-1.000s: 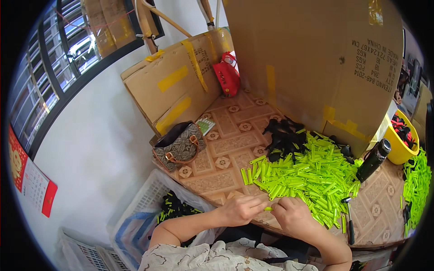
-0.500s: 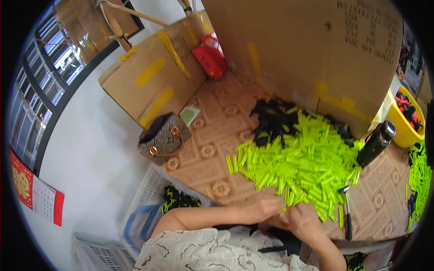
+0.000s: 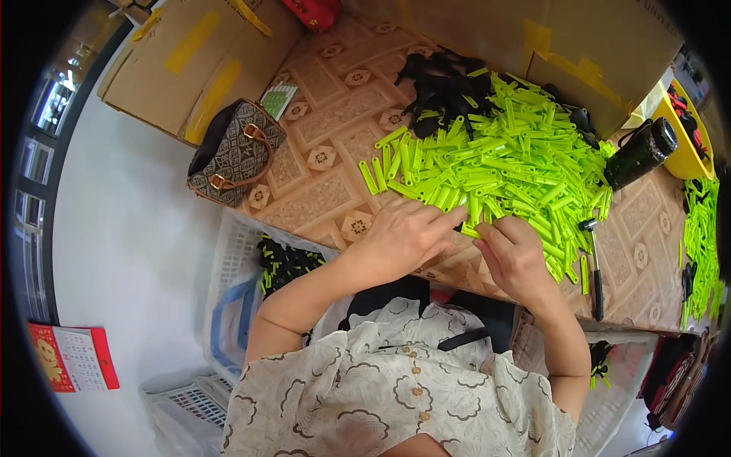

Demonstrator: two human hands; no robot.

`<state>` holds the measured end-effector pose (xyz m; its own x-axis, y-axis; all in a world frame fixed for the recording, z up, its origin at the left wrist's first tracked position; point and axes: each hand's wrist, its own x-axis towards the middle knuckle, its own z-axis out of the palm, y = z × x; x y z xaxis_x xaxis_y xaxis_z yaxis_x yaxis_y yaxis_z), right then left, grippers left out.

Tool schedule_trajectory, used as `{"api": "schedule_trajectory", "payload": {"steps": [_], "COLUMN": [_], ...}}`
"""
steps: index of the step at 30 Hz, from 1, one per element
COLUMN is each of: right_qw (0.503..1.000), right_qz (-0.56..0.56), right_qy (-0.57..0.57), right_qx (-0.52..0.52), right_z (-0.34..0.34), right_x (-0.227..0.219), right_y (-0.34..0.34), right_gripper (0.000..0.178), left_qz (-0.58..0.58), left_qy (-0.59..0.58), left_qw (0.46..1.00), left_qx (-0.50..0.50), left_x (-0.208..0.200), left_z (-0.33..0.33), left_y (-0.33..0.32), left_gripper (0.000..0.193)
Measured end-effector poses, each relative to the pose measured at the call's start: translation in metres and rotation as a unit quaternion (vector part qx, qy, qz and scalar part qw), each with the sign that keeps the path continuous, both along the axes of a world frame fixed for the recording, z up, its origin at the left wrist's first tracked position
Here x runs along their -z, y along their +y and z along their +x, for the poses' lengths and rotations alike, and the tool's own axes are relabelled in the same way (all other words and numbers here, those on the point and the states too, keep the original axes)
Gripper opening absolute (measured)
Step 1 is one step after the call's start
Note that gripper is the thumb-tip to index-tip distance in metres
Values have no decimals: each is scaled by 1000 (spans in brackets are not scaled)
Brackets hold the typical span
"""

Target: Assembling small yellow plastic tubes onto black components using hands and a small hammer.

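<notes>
My left hand (image 3: 407, 238) and my right hand (image 3: 515, 255) meet at the near edge of a heap of lime-green plastic strips (image 3: 525, 167). Between their fingertips lies one green strip (image 3: 470, 231); the right thumb and forefinger pinch its end. The left fingers are closed at the other end, where a bit of a small black part (image 3: 458, 226) shows; most of it is hidden. Black pieces (image 3: 442, 87) are piled behind the green heap. A small hammer (image 3: 594, 266) with a black handle lies to the right of my right hand, beside a loose green strip (image 3: 584, 275).
A black flask (image 3: 640, 154) stands right of the heap, near a yellow tub (image 3: 685, 141). Cardboard boxes (image 3: 183, 61) rise behind. On the table's left sits a patterned handbag (image 3: 232, 152). Below, a white crate (image 3: 228, 259) holds black and green pieces. More green strips (image 3: 702, 240) lie far right.
The view has tipped downward, so the table things sit higher in the picture. Both hands remain together at the near side of the heap, fingers still closed.
</notes>
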<state>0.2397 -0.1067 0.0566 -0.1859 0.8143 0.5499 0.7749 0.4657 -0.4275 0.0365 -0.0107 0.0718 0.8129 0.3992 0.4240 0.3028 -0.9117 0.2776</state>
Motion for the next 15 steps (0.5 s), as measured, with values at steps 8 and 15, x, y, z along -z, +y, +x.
{"api": "schedule_trajectory", "payload": {"steps": [8,15], "right_qw": [966,991], "right_qz": [-186,-106], "right_qy": [179,84], "right_qx": [7,6], "right_z": [-2,3], "right_x": [3,12], "right_y": [-4,-8], "right_gripper": [23,21], "left_qz": [-20,-69], "left_qy": [-24,-20], "left_qw": [1000,997], "left_qx": [-4,-7], "left_x": [19,25], "left_z": [-10,-15], "left_y": [1,0], "left_gripper": [21,31]}}
